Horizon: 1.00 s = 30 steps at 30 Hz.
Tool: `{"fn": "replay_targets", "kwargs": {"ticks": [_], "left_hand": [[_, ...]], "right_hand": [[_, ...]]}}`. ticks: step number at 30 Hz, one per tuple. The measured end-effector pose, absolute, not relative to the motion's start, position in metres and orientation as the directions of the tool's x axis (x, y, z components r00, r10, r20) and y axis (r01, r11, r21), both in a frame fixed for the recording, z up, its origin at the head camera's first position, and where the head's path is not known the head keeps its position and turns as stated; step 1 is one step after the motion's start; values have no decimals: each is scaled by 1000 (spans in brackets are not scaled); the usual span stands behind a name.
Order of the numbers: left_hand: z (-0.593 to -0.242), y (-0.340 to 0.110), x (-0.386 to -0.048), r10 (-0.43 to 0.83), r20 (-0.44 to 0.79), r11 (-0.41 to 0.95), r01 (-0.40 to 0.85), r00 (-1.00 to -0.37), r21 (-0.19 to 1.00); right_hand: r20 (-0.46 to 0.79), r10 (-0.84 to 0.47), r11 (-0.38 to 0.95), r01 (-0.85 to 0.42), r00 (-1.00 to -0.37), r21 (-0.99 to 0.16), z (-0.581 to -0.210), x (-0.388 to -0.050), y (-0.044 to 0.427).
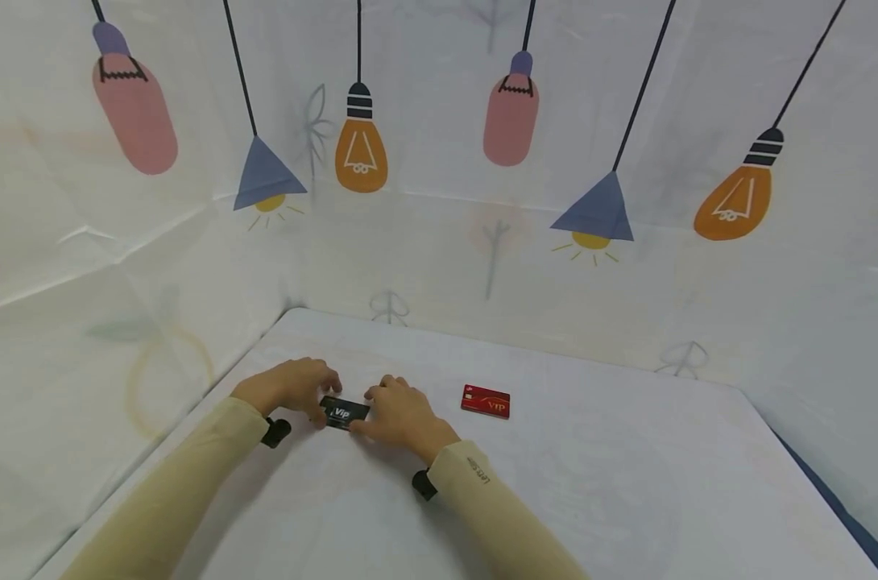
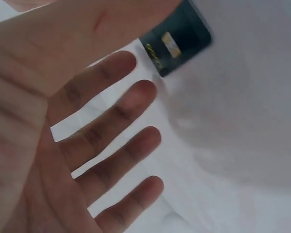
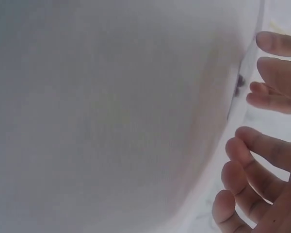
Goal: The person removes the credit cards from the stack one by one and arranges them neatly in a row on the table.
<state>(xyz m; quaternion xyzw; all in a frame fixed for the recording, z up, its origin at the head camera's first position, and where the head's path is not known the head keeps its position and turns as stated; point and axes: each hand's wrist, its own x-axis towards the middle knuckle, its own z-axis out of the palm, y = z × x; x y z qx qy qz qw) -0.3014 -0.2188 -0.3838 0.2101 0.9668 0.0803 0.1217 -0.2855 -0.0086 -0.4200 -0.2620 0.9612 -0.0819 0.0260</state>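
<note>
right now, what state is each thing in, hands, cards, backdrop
left hand, fingers spread apart
right hand, fingers slightly bent, apart
black card, Vip side up, between the hands; flat or lifted unclear
red card, VIP side up on the white tabletop, untouched
backdrop, creased

The black card [image 1: 345, 412] reads "Vip" in white letters, and the red card [image 1: 486, 402] carries "VIP" in gold. Dark lettering near the right sleeve's [image 1: 507, 519] cuff is too small to read surely.
</note>
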Motion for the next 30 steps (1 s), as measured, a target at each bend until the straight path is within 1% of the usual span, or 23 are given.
{"fn": "replay_targets", "kwargs": {"ticks": [6, 14, 22, 30], "left_hand": [[-383, -210, -307, 439, -144, 885, 398, -887, 243], [-386, -185, -313, 475, -62, 861, 449, -878, 239], [-384, -162, -314, 497, -26, 838, 471, -868, 274], [-379, -138, -319, 519, -18, 821, 493, -855, 288]], "right_hand": [[27, -499, 844, -493, -866, -212, -412, -289, 8], [83, -477, 828, -479, -875, -292, -412, -295, 42], [119, -440, 832, -454, -890, -320, -406, -300, 82], [164, -372, 829, -406, -914, -384, -401, -299, 124]]}}
